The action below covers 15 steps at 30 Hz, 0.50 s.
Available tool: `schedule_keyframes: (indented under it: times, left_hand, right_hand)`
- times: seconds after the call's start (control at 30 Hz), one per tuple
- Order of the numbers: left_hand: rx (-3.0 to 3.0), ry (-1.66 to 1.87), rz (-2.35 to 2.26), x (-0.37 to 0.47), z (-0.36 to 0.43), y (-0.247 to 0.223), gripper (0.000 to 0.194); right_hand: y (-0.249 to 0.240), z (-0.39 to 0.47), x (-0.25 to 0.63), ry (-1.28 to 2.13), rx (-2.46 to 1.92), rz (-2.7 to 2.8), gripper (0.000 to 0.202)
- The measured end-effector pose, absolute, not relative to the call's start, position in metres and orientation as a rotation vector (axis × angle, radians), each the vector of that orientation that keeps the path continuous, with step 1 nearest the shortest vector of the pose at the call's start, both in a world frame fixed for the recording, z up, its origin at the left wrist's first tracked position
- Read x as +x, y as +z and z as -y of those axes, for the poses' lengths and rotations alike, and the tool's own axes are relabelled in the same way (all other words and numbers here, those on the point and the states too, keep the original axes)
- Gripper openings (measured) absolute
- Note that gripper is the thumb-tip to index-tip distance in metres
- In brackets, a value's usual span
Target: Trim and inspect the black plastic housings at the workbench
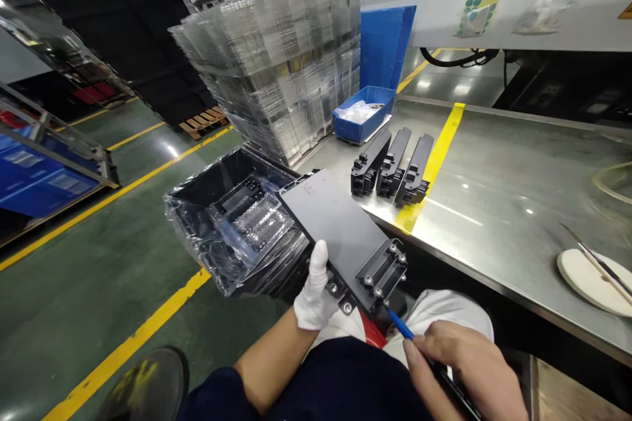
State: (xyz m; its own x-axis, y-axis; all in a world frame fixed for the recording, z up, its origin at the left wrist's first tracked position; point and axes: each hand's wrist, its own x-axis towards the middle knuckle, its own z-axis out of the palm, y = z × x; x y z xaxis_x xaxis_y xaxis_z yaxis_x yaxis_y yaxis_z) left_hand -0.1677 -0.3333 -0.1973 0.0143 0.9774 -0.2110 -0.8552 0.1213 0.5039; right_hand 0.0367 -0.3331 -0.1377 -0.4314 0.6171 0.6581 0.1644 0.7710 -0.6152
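My left hand, in a white glove, grips the lower left side of a dark grey housing, thumb on its flat face. The housing lies tilted above my lap, its ribbed end with several round metal inserts towards me. My bare right hand is closed around a pen-like tool with a blue front part and a black handle. The tool's tip is at the housing's near edge; whether it touches, I cannot tell. Fingers of the left hand under the housing are hidden.
Three dark parts stand on the metal table by a yellow tape line. A plastic-lined black crate is at left, before stacked clear trays. Behind is a blue bin; at right, a pale round disc bears thin tools.
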Motion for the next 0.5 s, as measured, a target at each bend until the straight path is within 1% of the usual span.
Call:
schedule_keyframes:
  times: [0.13, 0.33, 0.5]
  left_hand:
    - [0.271, 1.472, -0.591, -0.168, 0.332, -0.196, 0.067]
    - [0.302, 1.522, -0.645, -0.169, 0.331, -0.19, 0.064]
    - [0.267, 1.495, -0.657, -0.168, 0.33, -0.179, 0.079]
  right_hand:
    - [-0.139, 0.335, 0.036, 0.624, -0.549, 1.986, 0.024]
    - [-0.147, 0.329, 0.023, 0.473, -0.486, 2.012, 0.019]
    - [-0.14, 0.332, 0.025, 0.584, -0.488, 1.985, 0.021]
